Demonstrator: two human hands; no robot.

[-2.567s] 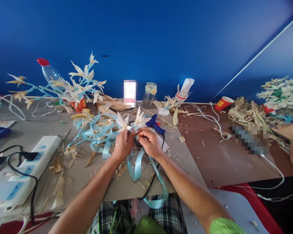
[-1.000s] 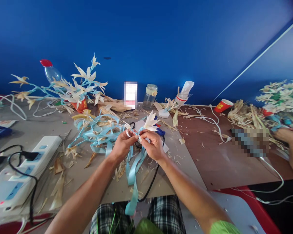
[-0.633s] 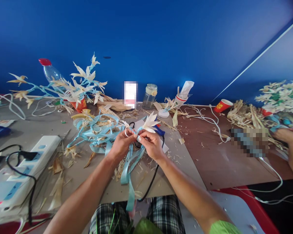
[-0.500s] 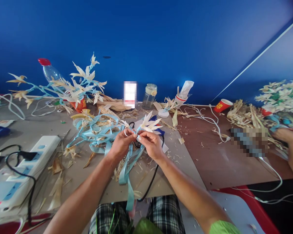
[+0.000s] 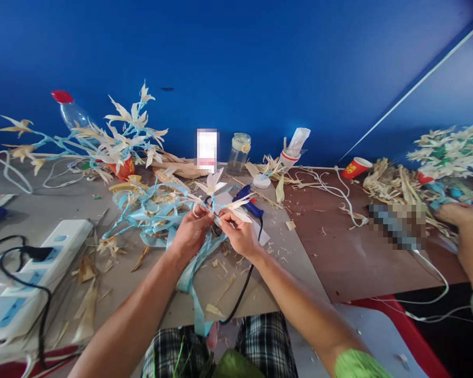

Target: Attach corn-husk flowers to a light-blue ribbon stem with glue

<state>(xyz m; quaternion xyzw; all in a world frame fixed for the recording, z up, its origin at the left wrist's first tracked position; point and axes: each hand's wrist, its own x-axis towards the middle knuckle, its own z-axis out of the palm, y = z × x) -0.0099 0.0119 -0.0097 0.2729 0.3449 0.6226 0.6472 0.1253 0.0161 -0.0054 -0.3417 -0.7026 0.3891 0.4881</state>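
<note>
Left hand (image 5: 191, 233) pinches ribbon (image 5: 192, 273) at the flower (image 5: 238, 206) base, held between both hands just above the table (image 5: 295, 257). Right hand (image 5: 240, 237) pinches flower. Looks like ribbon-wrapping; the next turn needs a taut ribbon.

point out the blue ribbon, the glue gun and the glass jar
blue ribbon (image 5: 186, 279), head view, on its hanging loop
glue gun (image 5: 248, 205), head view, on its blue body
glass jar (image 5: 238, 156), head view, on its clear side
</note>
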